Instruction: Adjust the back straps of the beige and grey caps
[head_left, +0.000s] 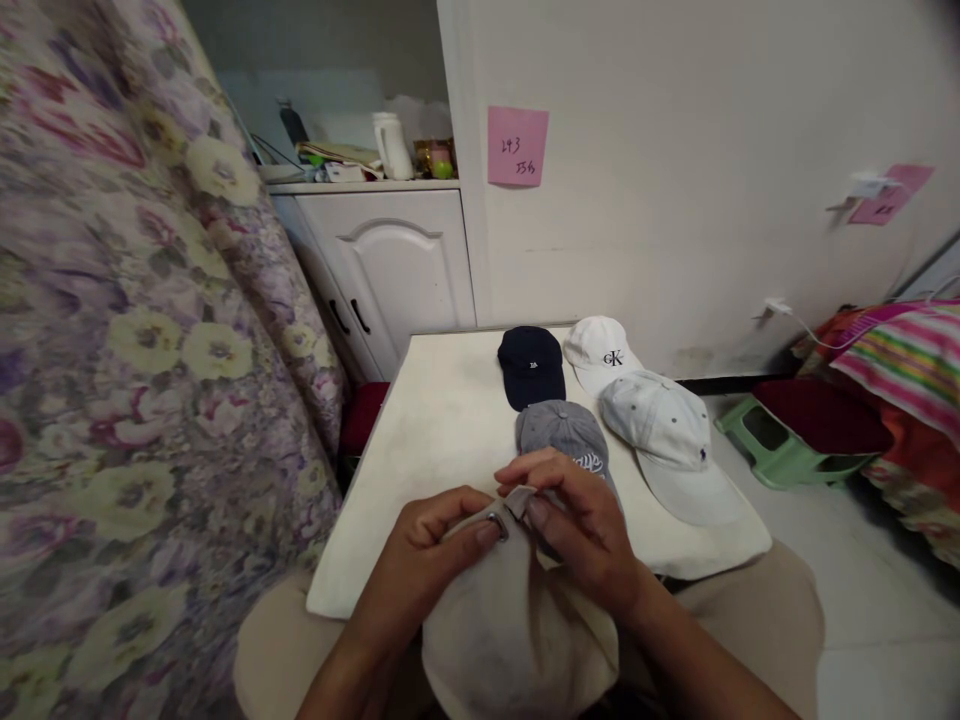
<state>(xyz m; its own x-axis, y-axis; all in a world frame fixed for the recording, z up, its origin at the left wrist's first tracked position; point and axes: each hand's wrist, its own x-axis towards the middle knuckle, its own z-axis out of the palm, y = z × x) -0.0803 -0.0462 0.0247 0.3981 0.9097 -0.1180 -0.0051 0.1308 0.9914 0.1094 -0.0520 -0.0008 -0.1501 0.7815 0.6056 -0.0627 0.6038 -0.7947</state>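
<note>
Beige cap (517,630) pinched at its strap by both hands (517,535), four caps (600,420) beyond.

The white cap (600,352) bears a black "CK" monogram. The pink note (517,146) on the wall reads "243" above two illegible handwritten marks.

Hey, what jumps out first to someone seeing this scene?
Both hands, left hand and right hand, pinch the strap buckle of a beige cap at bottom centre. Behind them, four caps lie on the white table, and a floral curtain fills the left.
</note>
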